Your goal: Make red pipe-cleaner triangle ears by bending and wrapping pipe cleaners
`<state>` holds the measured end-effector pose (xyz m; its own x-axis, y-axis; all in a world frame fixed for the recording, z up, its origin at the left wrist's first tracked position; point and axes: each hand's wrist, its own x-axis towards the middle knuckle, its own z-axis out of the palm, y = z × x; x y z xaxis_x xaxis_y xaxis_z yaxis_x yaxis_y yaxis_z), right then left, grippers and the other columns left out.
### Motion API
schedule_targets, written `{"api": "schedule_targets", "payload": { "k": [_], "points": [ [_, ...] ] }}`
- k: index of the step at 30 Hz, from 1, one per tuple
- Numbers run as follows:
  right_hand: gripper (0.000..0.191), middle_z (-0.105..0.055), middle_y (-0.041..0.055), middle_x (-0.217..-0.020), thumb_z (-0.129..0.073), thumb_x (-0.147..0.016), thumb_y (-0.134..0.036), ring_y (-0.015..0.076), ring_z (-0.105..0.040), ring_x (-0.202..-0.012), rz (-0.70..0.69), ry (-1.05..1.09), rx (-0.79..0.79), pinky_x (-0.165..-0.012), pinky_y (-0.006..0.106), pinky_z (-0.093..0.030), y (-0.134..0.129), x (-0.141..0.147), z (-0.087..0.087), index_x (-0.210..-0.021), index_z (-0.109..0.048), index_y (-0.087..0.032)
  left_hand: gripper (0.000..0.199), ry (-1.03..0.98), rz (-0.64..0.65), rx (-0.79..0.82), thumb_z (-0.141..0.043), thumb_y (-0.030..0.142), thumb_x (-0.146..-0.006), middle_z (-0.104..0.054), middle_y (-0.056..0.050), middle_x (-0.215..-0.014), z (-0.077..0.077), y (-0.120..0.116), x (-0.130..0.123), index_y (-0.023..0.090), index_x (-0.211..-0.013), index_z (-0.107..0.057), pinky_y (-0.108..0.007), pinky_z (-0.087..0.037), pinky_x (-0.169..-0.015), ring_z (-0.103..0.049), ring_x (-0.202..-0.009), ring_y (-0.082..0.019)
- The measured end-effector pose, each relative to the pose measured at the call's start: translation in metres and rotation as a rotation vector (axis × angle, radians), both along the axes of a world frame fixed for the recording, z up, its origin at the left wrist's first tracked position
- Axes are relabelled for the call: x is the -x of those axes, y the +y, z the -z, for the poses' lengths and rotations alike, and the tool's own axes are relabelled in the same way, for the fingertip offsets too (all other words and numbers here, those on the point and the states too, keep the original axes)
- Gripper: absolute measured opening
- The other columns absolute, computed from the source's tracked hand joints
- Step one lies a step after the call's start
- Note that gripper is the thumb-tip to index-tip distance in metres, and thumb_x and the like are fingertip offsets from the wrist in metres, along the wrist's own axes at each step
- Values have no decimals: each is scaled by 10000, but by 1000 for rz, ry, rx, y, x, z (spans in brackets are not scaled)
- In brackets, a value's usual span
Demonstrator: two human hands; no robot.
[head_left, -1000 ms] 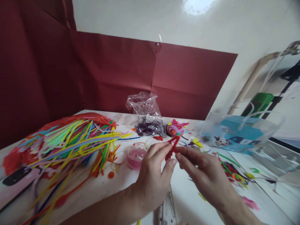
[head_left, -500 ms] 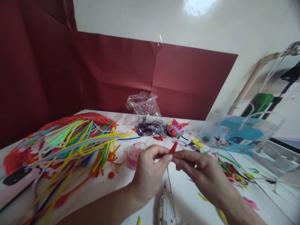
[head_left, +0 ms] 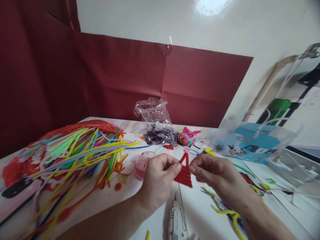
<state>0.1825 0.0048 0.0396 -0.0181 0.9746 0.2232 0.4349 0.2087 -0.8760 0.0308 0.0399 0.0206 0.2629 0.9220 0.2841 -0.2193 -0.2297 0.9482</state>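
A red fuzzy piece point(head_left: 184, 176), ribbed with a pointed loop standing at its top, is held over the middle of the table. My left hand point(head_left: 160, 176) pinches its left side between thumb and fingers. At its right edge is my right hand point(head_left: 212, 170), with thumb and fingertips pressed together by the loop; what lies between them is too small to make out. Below the hands lies a white glue gun point(head_left: 177, 216), nozzle pointing away. Beside my left hand stands a pink round container point(head_left: 141, 165), partly hidden.
Colourful pipe cleaners point(head_left: 82, 150) are heaped at left. Behind are a clear bag with dark contents point(head_left: 160, 135) and a pink decorated ball point(head_left: 187, 136). A clear blue-printed bag point(head_left: 257, 143) stands at right. Yellow-handled scissors point(head_left: 225, 211) lie under my right forearm.
The red piece has turned, so its ribbed face and pointed loop now show. My right hand has shifted slightly right and away from my left hand, uncovering the scissors.
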Motion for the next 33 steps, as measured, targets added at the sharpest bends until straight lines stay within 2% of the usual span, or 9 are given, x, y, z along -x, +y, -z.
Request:
{"api": "schedule_targets", "payload": {
  "k": [7, 15, 18, 21, 24, 26, 28, 30, 33],
  "points": [
    [261, -478, -25, -508, -613, -714, -374, 78, -321, -450, -68, 58, 58, -411, 208, -238, -1, 3, -6, -603, -586, -139, 85, -23, 4, 7, -604, 169, -702, -595, 2, -573, 0, 0, 0, 131, -627, -597, -222, -411, -535, -520, -542, -107],
    [228, -476, -15, -519, -571, -711, -346, 101, -350, -466, 13, -13, 16, -412, 218, -269, -3, 7, -6, -584, -558, -157, 72, 0, 49, 22, -598, 202, -720, -640, -26, -637, 3, 1, -1, 138, -688, -602, -272, -463, -595, -592, -601, -153],
    [215, -497, -5, -530, -551, -713, -333, 114, -385, -486, 31, -31, -4, -425, 224, -299, -4, 7, -5, -578, -542, -165, 81, 48, 55, -13, -583, 213, -735, -637, -28, -666, 4, 3, 0, 140, -711, -607, -266, -452, -607, -581, -625, -151],
    [208, -494, -11, -530, -548, -721, -327, 111, -382, -481, 24, -29, -21, -421, 219, -299, -6, 8, -5, -589, -542, -166, 107, 74, 17, -36, -567, 209, -735, -588, -6, -612, 3, 2, 0, 138, -656, -581, -243, -414, -568, -527, -578, -126],
    [200, -492, -15, -530, -557, -720, -320, 105, -377, -475, 2, -13, -25, -419, 212, -299, -6, 10, -4, -600, -547, -160, 132, 19, 40, 35, -575, 207, -710, -541, 18, -551, 1, 0, 0, 143, -600, -540, -224, -377, -526, -482, -527, -105],
    [200, -499, -11, -529, -568, -710, -321, 104, -381, -473, 1, 13, -26, -420, 213, -304, -6, 10, -4, -599, -553, -156, 136, -22, 104, 109, -579, 217, -703, -553, 12, -548, -1, 0, 0, 144, -598, -532, -232, -384, -531, -497, -526, -112],
    [202, -485, -16, -514, -584, -697, -327, 100, -365, -461, 16, 34, -19, -410, 211, -286, -4, 9, -3, -594, -557, -155, 144, -18, 134, 115, -575, 228, -716, -561, 4, -559, -3, 1, 2, 140, -608, -541, -240, -394, -545, -510, -536, -119],
    [210, -449, -32, -488, -599, -686, -329, 90, -330, -443, 42, 48, -10, -400, 209, -250, -1, 7, -1, -578, -550, -157, 150, 26, 46, 23, -549, 246, -759, -560, 3, -589, -5, 2, 4, 139, -656, -566, -243, -401, -563, -513, -560, -119],
    [231, -429, -43, -465, -623, -669, -343, 82, -302, -424, 88, 82, -15, -395, 209, -221, 4, 4, 0, -557, -536, -160, 136, 125, -215, -281, -505, 230, -813, -597, -23, -729, -6, 0, 9, 156, -779, -614, -255, -425, -641, -550, -683, -140]
  ]
}}
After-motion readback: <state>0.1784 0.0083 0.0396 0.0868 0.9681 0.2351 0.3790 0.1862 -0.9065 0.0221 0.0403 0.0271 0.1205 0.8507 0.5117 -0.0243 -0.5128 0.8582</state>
